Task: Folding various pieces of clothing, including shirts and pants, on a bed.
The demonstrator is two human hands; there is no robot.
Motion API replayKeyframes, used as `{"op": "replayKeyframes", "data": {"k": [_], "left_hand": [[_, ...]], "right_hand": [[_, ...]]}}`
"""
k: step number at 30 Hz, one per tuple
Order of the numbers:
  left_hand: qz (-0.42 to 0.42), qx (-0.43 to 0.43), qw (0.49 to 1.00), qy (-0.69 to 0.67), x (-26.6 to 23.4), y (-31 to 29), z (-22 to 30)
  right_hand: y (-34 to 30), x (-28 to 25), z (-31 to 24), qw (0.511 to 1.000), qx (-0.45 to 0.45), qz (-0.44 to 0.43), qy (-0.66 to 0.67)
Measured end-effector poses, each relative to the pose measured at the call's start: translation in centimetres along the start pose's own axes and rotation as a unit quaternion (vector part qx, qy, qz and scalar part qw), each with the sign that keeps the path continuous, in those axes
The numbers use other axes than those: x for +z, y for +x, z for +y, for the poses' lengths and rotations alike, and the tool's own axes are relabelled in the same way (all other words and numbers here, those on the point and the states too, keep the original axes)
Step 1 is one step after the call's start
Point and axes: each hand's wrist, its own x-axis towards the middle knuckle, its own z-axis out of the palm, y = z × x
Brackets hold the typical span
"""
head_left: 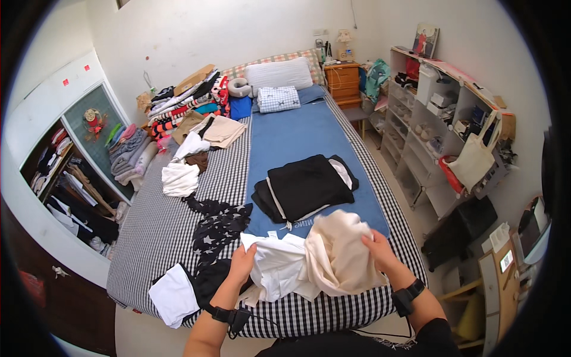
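At the near edge of the bed, my left hand (242, 263) is closed on the edge of a white garment (278, 265). My right hand (379, 250) grips a cream-coloured garment (336, 253) that bunches up and hangs beside the white one. The two cloths touch in the middle, and I cannot tell whether they are joined. Just beyond lies a stack of folded black clothes (309, 187) on the blue mat (285, 134). A black scarf with pale stars (221, 225) is spread left of my left hand, and a folded white cloth (173, 294) rests nearer.
Piled clothes (184, 104) cover the bed's far left, with white clothing (180, 178) in front. Pillows (278, 74) lie at the head. A shelf unit (410, 128) lines the right wall, a wooden desk (505, 285) stands near right, and an open wardrobe (71, 178) is at left.
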Motion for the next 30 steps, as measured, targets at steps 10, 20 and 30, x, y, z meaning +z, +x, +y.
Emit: {"op": "replayKeyframes", "data": {"k": [10,20,30], "left_hand": [[-0.359,0.078,0.893,0.259,8.3,-0.7,-3.1],[-0.311,0.058,0.844,0.433,16.0,-2.4,-9.1],[-0.169,-0.033,0.789,0.59,24.7,-3.8,-14.5]], "right_hand": [[-4.2,-3.3,5.0,0.961,0.052,-0.061,-0.264],[-6.6,-11.4,5.5,0.942,0.144,-0.166,-0.253],[-0.3,-30.0,3.6,0.913,0.224,-0.271,-0.208]]}}
